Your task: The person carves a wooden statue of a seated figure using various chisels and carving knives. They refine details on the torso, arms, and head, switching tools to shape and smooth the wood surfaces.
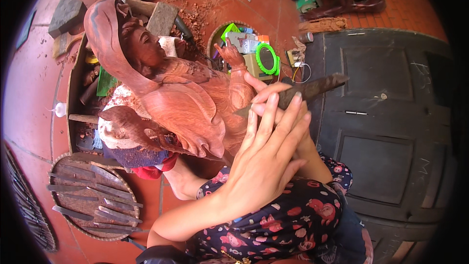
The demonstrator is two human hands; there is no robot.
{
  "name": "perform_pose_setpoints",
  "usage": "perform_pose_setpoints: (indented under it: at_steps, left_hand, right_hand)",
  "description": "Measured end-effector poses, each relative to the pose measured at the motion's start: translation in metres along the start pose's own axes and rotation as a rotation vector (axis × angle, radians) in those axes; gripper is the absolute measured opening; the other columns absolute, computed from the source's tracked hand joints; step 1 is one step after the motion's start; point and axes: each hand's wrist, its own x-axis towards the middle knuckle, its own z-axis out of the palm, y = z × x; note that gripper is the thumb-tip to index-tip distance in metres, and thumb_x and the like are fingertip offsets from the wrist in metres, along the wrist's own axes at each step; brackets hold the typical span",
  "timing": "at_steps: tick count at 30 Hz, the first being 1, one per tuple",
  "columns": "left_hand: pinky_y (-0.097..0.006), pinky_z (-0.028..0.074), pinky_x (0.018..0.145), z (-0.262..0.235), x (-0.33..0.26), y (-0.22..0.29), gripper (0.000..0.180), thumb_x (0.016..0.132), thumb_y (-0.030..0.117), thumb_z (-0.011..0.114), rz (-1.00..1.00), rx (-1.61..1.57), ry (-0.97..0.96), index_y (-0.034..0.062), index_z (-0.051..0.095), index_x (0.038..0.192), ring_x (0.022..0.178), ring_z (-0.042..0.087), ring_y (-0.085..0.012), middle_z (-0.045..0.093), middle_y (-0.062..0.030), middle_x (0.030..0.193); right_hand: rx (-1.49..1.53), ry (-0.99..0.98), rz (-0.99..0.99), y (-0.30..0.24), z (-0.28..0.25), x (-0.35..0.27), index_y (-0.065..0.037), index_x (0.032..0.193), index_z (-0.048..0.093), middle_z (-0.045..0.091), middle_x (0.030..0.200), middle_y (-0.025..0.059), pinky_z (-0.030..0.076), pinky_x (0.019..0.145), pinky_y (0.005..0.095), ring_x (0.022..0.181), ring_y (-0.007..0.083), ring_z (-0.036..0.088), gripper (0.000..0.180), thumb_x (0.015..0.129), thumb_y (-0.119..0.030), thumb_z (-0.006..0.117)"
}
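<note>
A reddish-brown carved wooden statue (190, 98) leans across my lap, its veiled head toward the upper left and a small raised hand at the right. A dark, flat bar that looks like a carving chisel (322, 86) slants across it, its lower end touching the wood near the statue's arm. Around the bar are the fingers of my right hand (264, 89), mostly covered by the other hand. My left hand (266, 154) lies over it with long, stretched fingers, their tips at the chisel and the right hand's fingers. The right palm is hidden.
A round woven tray (66, 195) with several flat chisels lies at lower left, another tray of tools beyond it. A wooden box (73, 102) stands under the statue. A basket (215, 34) holds small items and a green-rimmed mirror (267, 59). Dark panelled door (376, 117) at right; shavings litter the tiles.
</note>
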Motion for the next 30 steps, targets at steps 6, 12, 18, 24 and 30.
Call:
perform_pose_setpoints:
  at_steps: [6,12,18,24,30]
  left_hand:
    - [-0.058,0.017,0.117,-0.005,0.004,0.011,0.076,0.081,0.02,0.073,-0.033,0.019,-0.002,0.0029,0.038,0.147,0.146,0.013,-0.0483,0.021,-0.0211,0.159]
    - [-0.054,0.02,0.118,-0.005,0.024,-0.002,0.08,0.083,0.026,0.071,-0.001,0.088,0.043,0.0,0.033,0.149,0.146,0.015,-0.047,0.018,-0.0248,0.158]
    - [-0.053,0.022,0.117,-0.003,0.028,-0.001,0.081,0.083,0.025,0.07,-0.041,0.037,0.091,-0.002,0.031,0.149,0.147,0.015,-0.0443,0.019,-0.0254,0.157]
    - [-0.05,0.02,0.118,0.0,0.023,0.0,0.078,0.085,0.025,0.067,-0.075,0.061,0.088,-0.0026,0.031,0.148,0.147,0.017,-0.0411,0.022,-0.0242,0.157]
    - [-0.05,0.02,0.119,0.0,0.017,0.008,0.081,0.084,0.024,0.068,-0.09,0.071,0.01,-0.0032,0.029,0.15,0.148,0.017,-0.0407,0.021,-0.0238,0.158]
  right_hand:
    - [-0.007,-0.015,0.011,-0.005,-0.008,0.008,0.003,0.098,0.069,0.068,0.098,0.0133,0.055,0.092,0.0397,0.116,0.03,0.061,0.011,0.089,-0.002,0.067]
    - [-0.023,-0.022,0.065,-0.012,-0.01,0.018,0.005,0.098,0.066,0.069,0.101,0.0131,0.056,0.091,0.0403,0.108,0.0294,0.065,0.012,0.089,-0.002,0.066]
    - [0.133,0.051,0.198,-0.021,-0.008,0.025,0.005,0.099,0.066,0.07,0.099,0.0125,0.055,0.094,0.0404,0.095,0.0221,0.068,0.015,0.088,-0.004,0.066]
    - [0.028,-0.03,0.158,-0.019,-0.008,0.025,0.005,0.094,0.068,0.069,0.091,0.0121,0.043,0.108,0.0534,0.087,0.0215,0.068,0.011,0.088,-0.005,0.066]
    - [-0.004,-0.132,-0.069,-0.002,-0.018,0.017,0.006,0.097,0.066,0.069,0.095,0.0147,0.054,0.094,0.0449,0.097,0.0282,0.069,0.013,0.091,-0.005,0.063]
